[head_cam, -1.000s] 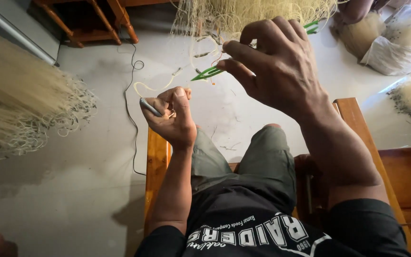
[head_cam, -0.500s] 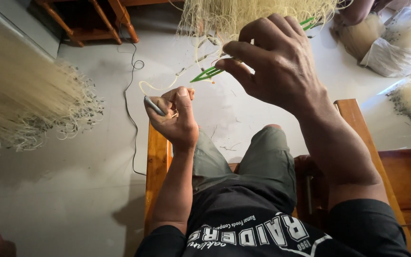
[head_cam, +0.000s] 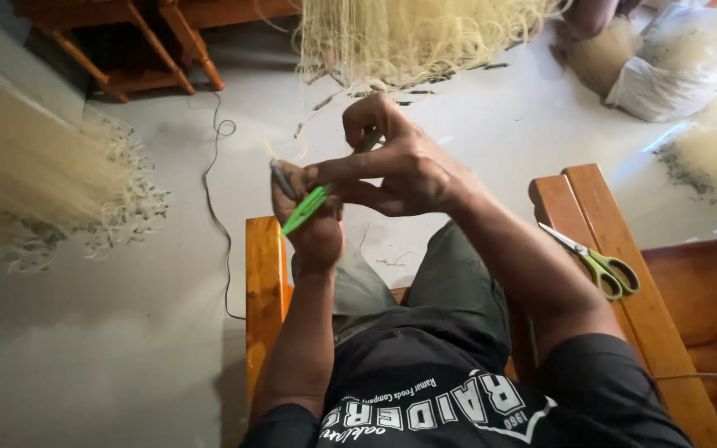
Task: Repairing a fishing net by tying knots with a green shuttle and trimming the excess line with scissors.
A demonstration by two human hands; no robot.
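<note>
Bright green slim plastic netting needle [head_cam: 305,209] sits pinched in the right hand [head_cam: 400,166], touching the left hand [head_cam: 313,224], whose grip closes on a thin grey tool [head_cam: 282,179]; green-handled scissors [head_cam: 597,262] lie on the wooden bench arm [head_cam: 616,249]

The pale net [head_cam: 412,33] is cut off by the top edge. A blurred pale bundle [head_cam: 22,178] leaves the left edge. The grey tool [head_cam: 282,179] is mostly hidden inside the left hand [head_cam: 313,224]. The thread there is too thin to see.
</note>
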